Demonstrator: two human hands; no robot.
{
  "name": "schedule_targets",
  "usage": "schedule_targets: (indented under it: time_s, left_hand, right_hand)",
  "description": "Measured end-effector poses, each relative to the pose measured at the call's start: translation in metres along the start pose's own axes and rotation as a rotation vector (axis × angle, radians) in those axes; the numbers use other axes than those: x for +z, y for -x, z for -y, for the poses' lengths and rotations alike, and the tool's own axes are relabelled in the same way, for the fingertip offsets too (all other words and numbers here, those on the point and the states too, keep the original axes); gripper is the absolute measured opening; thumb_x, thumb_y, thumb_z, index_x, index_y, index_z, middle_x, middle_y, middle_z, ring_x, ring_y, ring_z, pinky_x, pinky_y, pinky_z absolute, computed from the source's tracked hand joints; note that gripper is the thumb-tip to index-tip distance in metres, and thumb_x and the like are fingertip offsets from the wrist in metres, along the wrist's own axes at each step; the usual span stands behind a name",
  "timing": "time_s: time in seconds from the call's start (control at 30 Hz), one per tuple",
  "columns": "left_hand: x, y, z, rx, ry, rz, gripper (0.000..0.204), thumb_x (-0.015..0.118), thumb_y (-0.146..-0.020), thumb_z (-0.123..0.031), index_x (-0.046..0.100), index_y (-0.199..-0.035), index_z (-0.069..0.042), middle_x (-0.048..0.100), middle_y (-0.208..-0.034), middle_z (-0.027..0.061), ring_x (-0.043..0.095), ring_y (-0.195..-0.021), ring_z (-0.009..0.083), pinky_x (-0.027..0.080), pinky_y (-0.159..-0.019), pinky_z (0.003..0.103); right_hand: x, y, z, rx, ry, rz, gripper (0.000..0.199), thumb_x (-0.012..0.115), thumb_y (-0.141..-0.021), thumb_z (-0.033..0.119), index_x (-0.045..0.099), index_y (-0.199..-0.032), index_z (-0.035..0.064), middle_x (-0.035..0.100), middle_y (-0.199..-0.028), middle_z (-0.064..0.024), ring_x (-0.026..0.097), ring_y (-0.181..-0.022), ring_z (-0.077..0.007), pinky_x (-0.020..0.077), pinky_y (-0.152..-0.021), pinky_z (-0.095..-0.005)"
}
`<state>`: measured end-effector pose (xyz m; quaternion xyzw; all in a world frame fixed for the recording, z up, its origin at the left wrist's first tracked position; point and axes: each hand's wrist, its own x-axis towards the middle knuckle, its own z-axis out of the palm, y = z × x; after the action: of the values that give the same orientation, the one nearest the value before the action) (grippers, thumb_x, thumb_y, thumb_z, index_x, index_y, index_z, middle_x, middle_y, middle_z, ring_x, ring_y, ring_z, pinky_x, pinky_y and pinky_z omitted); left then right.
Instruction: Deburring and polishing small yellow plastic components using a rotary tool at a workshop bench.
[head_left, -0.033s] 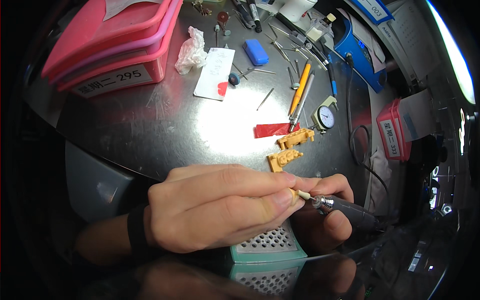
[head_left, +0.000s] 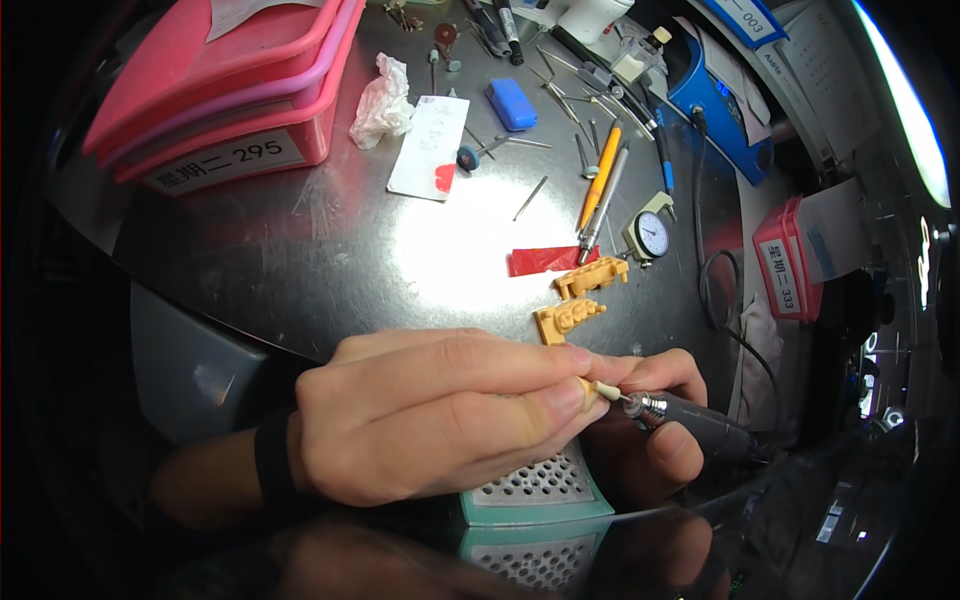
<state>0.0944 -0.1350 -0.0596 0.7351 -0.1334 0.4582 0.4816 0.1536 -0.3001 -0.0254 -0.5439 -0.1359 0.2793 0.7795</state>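
My left hand (head_left: 430, 420) pinches a small yellow piece (head_left: 584, 386) between thumb and fingertips; most of the piece is hidden by the fingers. My right hand (head_left: 655, 440), partly behind the left, grips a dark rotary handpiece (head_left: 695, 420). Its small white tip (head_left: 607, 392) touches the pinched piece. Just beyond my hands, two yellow-orange tooth models (head_left: 568, 318) (head_left: 592, 275) lie on the shiny metal table (head_left: 300, 250).
A green perforated block (head_left: 540, 490) sits under my hands. A red strip (head_left: 545, 260), a dial gauge (head_left: 650, 235), an orange pen (head_left: 600, 175) and several burs lie further back. Stacked pink trays (head_left: 220, 80) stand at the far left, a blue device (head_left: 720, 100) at the far right.
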Motion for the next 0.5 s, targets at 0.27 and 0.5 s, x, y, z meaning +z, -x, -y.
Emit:
schedule_targets:
  time_s: [0.27,0.5]
  left_hand:
    - [-0.002,0.002,0.003,0.01,0.011,0.031,0.031,0.083,-0.064,0.003,0.062,-0.086,-0.002,0.068,-0.089,0.0188,0.07,-0.063,0.0204,0.056,-0.053,0.025]
    - [-0.004,0.0,0.0,-0.008,0.039,0.05,0.031,0.083,-0.065,0.003,0.062,-0.088,-0.001,0.068,-0.088,0.0201,0.071,-0.07,0.023,0.058,-0.059,0.027]
  right_hand:
    - [-0.007,-0.003,-0.005,-0.007,-0.081,0.08,0.041,0.061,-0.071,0.024,0.055,-0.097,-0.0074,0.062,-0.108,-0.0324,0.06,-0.107,-0.0373,0.043,-0.102,-0.046]
    - [0.0,0.001,-0.001,-0.007,-0.03,0.01,0.039,0.061,-0.074,0.025,0.054,-0.096,-0.0059,0.062,-0.107,-0.032,0.059,-0.109,-0.0387,0.041,-0.103,-0.0472]
